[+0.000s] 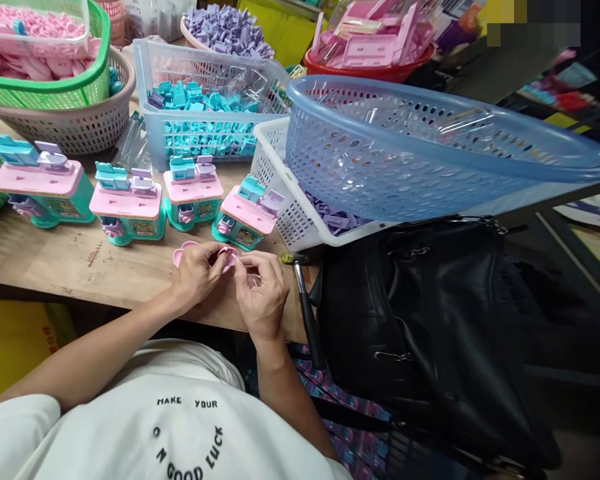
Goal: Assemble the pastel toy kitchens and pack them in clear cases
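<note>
Fiddly lining-up stage, I reckon
Left hand (199, 272) grips a rounded pink plastic piece (229, 252), right hand (263, 288) seems pinched at its edge; next move wants steadiness.

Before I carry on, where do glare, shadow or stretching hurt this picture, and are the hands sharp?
Head view throughout: the blue basket looks drawn out toward the right edge, likely lens stretch; clear plastic inside it catches pale glare; the black bag fades into darkness on its right; the left hand and right hand look fairly sharp, but the pink piece between them is partly hidden.
</note>
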`<state>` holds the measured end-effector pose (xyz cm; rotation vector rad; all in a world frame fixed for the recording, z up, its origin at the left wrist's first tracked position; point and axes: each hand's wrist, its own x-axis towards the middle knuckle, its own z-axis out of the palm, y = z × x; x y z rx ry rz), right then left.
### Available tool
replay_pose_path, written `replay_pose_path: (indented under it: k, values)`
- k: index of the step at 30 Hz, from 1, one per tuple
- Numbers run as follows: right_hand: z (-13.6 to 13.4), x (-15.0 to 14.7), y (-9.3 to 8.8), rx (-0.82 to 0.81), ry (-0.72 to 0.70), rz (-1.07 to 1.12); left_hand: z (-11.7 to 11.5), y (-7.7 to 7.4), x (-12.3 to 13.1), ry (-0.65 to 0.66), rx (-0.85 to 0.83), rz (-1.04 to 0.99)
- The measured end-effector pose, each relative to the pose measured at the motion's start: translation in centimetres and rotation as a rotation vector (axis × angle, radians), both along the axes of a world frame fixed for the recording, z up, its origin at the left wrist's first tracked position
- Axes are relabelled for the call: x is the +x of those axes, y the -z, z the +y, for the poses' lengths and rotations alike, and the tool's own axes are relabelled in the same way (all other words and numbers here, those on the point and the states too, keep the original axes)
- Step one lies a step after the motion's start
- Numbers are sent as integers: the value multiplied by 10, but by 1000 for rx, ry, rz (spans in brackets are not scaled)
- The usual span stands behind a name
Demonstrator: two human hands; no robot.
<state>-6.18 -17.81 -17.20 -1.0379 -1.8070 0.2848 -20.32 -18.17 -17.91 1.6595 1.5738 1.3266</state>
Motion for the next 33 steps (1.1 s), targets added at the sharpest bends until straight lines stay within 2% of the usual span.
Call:
replay_pose_path:
  k: [6, 11, 14, 17, 23, 29, 33]
  values:
    - [0, -5, 0, -67, 1, -44, -3, 4, 1, -24, 124, 165]
    - [-4, -3, -4, -64, 29, -85, -4, 9, -2, -44, 247, 452]
    - [-7, -5, -6, -46, 60, -78, -5, 9, -3, -59, 259, 540]
    - [-9, -7, -4, -90, 78, -25, -5, 9, -3, -40, 263, 537]
    - [-7, -5, 1, -397, 7, 213, -8, 11, 1, -7, 322, 520]
    - [-6, -4, 2, -395, 13, 238, -6, 14, 1, -57, 243, 392]
    - [-6, -6, 5, -370, 12, 226, -5, 15, 1, -38, 226, 360]
